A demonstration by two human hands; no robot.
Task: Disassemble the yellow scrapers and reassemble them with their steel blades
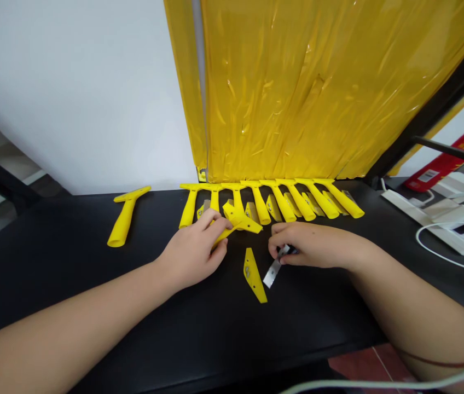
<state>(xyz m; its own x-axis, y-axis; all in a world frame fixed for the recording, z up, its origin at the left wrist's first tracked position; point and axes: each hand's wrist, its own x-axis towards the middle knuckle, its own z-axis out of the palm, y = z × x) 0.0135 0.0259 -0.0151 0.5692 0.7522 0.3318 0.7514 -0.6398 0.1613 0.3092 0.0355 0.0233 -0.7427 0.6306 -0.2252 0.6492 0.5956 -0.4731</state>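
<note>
My left hand (193, 250) is shut on a yellow plastic T-shaped scraper handle (238, 219), gripping it by the shaft with its head pointing up and to the right. My right hand (312, 246) pinches a thin steel razor blade (272, 275) between thumb and fingers, its lower end showing below them. A flat yellow blade cover (253, 276) with a metal fitting lies just below and between my hands. Behind my hands, a row of several matching scraper handles (282, 201) lies fanned out, with small yellow covers (273, 208) among them. A single handle (123, 221) lies apart to the left.
The black tabletop (51, 268) runs across the view. A creased yellow plastic sheet (297, 87) hangs against the white wall (71, 93) behind it. White packaging (433, 210), a white cable (441, 253) and a red box (449, 161) sit at the right.
</note>
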